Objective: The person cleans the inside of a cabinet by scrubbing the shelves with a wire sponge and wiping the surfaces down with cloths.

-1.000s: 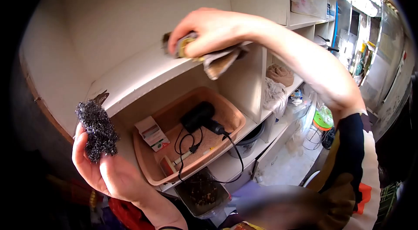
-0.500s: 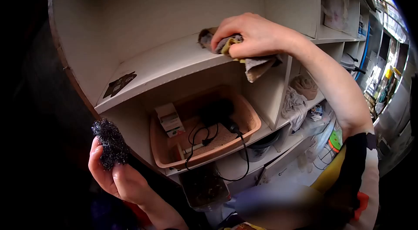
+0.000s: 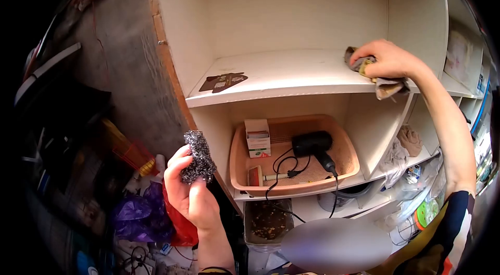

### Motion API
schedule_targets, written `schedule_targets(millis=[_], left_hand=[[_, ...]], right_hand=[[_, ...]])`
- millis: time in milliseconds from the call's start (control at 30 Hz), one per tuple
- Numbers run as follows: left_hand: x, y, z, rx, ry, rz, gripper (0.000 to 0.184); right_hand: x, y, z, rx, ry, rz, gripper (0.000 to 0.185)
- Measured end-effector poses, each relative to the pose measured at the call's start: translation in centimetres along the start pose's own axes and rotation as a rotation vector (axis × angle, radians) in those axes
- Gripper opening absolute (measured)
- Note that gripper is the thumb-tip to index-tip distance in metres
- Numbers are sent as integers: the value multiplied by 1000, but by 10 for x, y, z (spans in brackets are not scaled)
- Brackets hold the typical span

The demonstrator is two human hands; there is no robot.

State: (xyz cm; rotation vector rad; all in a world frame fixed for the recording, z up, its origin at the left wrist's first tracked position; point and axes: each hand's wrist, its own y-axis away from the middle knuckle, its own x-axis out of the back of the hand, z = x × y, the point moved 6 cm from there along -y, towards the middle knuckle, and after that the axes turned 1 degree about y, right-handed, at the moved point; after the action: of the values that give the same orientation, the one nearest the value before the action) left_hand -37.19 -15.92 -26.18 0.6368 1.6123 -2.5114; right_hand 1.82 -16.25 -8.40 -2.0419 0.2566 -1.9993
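Observation:
Between the thumb and fingers of my left hand (image 3: 195,199) is a dark metal scouring pad (image 3: 198,158), held up in front of the cabinet's left edge. My right hand (image 3: 388,60) grips a crumpled grey and yellow cloth (image 3: 391,86) on the front right part of the white shelf (image 3: 291,74). A loose corner of the cloth hangs over the shelf edge. A dark brown patch (image 3: 224,82) marks the left end of that shelf.
Below, an orange plastic basket (image 3: 240,170) holds a black hair dryer (image 3: 312,144) with its cord, a white box (image 3: 258,137) and a brush-like item. Under it stand a bin of bits (image 3: 268,220) and a bucket (image 3: 338,201). Purple bags (image 3: 143,215) lie lower left.
The view has swung left, so the cabinet appears farther right and the area beside it shows. Both hands keep their hold; my right hand stays near the shelf's front edge with the cloth.

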Motion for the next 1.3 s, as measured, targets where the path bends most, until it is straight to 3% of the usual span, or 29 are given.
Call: schedule_targets(millis=[167,400,567,667,733,800,867,967,1067,1167,1233,1300], left_hand=[[10,6,5,18,-6,19,47],[32,13,8,62,-8,104,44],[50,18,6,98,-26,123,44],[52,20,10,100,-27,120,44],[47,18,9,87,-15,118,44],[42,15,10,68,-30,75,47],[39,14,15,55,-42,79,47],[35,13,25,47,-24,68,47],[38,13,38,19,-92,75,47],[50,15,46,13,-104,76,48],[52,12,49,-5,-142,85,48],[43,2,52,-35,-156,80,44]], right_hand=[[-23,-85,-57,39,-79,-198,53],[-63,-193,-152,257,-181,-176,56],[-55,-173,-225,389,-377,-180,55],[-49,-154,-233,357,-344,-200,55],[-39,-138,-235,451,-613,-175,56],[-33,-121,-239,497,-629,-118,54],[-21,-108,-238,547,-849,-16,51],[-15,-120,-235,540,-860,72,49],[-30,-165,-222,345,-796,129,46],[-39,-179,-219,285,-775,97,47],[-47,-173,-222,370,-872,31,50],[-49,-148,-234,559,-776,12,50]])
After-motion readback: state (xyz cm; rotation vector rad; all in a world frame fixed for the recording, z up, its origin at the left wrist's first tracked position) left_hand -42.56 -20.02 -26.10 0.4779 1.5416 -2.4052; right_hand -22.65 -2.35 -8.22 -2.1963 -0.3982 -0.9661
